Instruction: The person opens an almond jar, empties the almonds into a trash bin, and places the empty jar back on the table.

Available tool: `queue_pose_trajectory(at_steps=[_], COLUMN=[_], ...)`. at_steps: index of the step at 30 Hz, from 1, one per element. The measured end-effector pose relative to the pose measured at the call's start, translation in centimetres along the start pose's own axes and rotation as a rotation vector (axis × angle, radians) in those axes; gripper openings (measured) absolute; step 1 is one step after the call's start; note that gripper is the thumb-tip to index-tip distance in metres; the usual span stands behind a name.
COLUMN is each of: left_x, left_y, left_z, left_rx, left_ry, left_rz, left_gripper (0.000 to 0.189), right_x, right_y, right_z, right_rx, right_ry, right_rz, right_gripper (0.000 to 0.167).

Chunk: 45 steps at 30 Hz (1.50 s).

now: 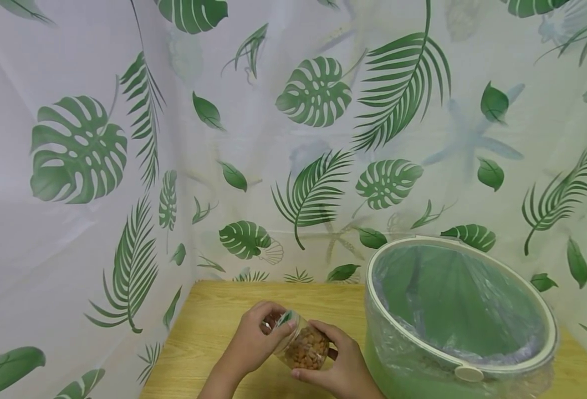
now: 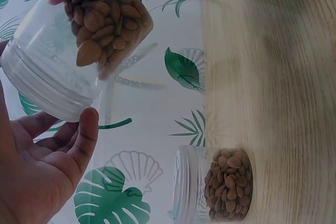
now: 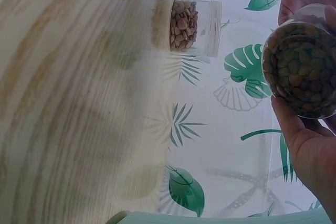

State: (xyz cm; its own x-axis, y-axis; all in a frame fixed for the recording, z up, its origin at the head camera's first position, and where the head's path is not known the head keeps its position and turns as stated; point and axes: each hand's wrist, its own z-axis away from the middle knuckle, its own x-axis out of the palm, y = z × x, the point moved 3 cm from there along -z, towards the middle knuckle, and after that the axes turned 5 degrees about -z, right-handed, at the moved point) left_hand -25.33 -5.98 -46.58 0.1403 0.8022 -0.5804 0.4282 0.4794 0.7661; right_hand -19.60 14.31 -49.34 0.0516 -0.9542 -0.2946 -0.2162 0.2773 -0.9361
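Observation:
A clear jar of almonds (image 1: 309, 348) is held tilted between both hands above the table, its nuts gathered toward the base. My left hand (image 1: 254, 339) grips its ridged mouth end, the fingertips touching the rim in the left wrist view. Around the base end curl the thumb and fingers of my right hand (image 1: 345, 357). Whether a clear lid sits on the held jar I cannot tell. Upright on the table stands a second jar of almonds (image 2: 229, 184), with a lid on top; in the head view it is mostly hidden behind my left hand.
To the right of the hands stands a large green bucket (image 1: 380, 354) with a pale rim and a clear plastic liner. The wooden table (image 1: 198, 332) meets a leaf-patterned sheet (image 1: 253, 138) at the back and left.

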Motion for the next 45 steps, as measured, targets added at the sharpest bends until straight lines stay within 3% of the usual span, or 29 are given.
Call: queue_pose_trajectory(at_steps=[9,15,19,25,29,36,45], left_x=[0.04,0.14,0.19,0.08,0.01,0.06,0.25], left_y=[0.24,0.14,0.01,0.34,0.44,0.29,0.40], left_z=[-0.12,-0.11,0.05,0.35,0.40,0.31,-0.01], left_rx=[-0.050,-0.033,0.001,0.099,0.134,0.103,0.067], left_ry=[-0.035,-0.045,-0.048,-0.074,-0.091,-0.080,-0.008], left_rz=[-0.013,-0.025,-0.002,0.116,0.118,0.096,0.061], left_gripper=[0.042,0.041,0.042,0.052,0.055,0.047,0.039], right_x=[-0.06,-0.11,-0.09,-0.02,0.01,0.04,-0.07], right_y=[0.16,0.39,0.51,0.49,0.44,0.41,0.37], right_z=[0.00,0.05,-0.02,-0.06,-0.05,0.05,0.01], right_rx=[-0.006,-0.017,-0.017,-0.016,-0.014,-0.006,0.009], right_ry=[0.000,0.009,0.012,0.008,0.009,0.010,0.019], right_rz=[-0.004,-0.003,-0.005,-0.015,-0.020,-0.021,-0.021], right_gripper=[0.087,0.087,0.086,0.087,0.086,0.087,0.085])
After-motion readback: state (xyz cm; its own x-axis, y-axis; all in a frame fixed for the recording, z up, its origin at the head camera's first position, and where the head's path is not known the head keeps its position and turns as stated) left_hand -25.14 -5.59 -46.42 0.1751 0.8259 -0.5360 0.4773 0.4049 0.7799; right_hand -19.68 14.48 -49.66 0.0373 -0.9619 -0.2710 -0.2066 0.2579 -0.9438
